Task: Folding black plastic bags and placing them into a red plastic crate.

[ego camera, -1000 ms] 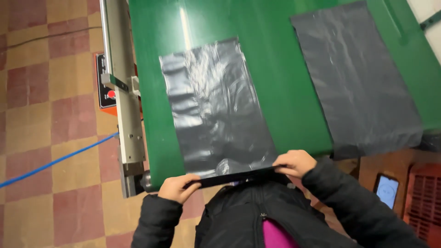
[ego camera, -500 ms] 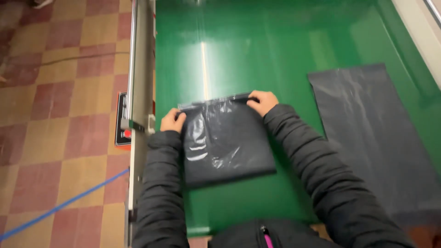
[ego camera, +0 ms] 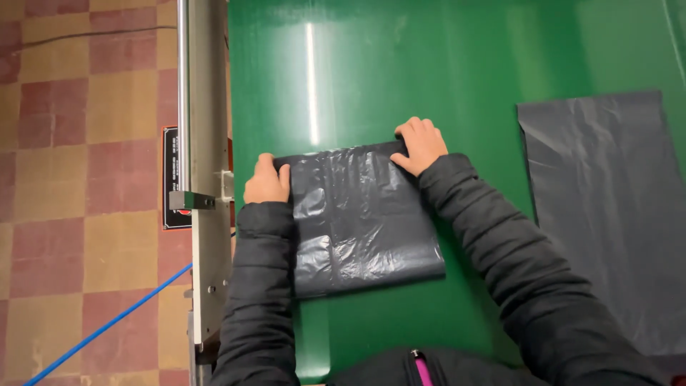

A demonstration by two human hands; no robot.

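Note:
A dark grey plastic bag (ego camera: 364,221), folded in half, lies on the green table top (ego camera: 371,78). My left hand (ego camera: 267,181) presses its far left corner, fingers curled on the plastic edge. At the far right corner my right hand (ego camera: 420,144) pinches the folded edge. Both black sleeves run along the bag's sides, and the left sleeve covers its left edge.
A second grey plastic bag (ego camera: 611,207) lies flat on the right of the table. A metal rail (ego camera: 204,143) runs along the table's left edge. Beyond it is a red and yellow tiled floor (ego camera: 78,143) with a blue line (ego camera: 107,325).
I lifted the bag's near edge and folded it away from me onto the far edge, halving it. Both hands now rest at the far corners, and the view has moved closer.

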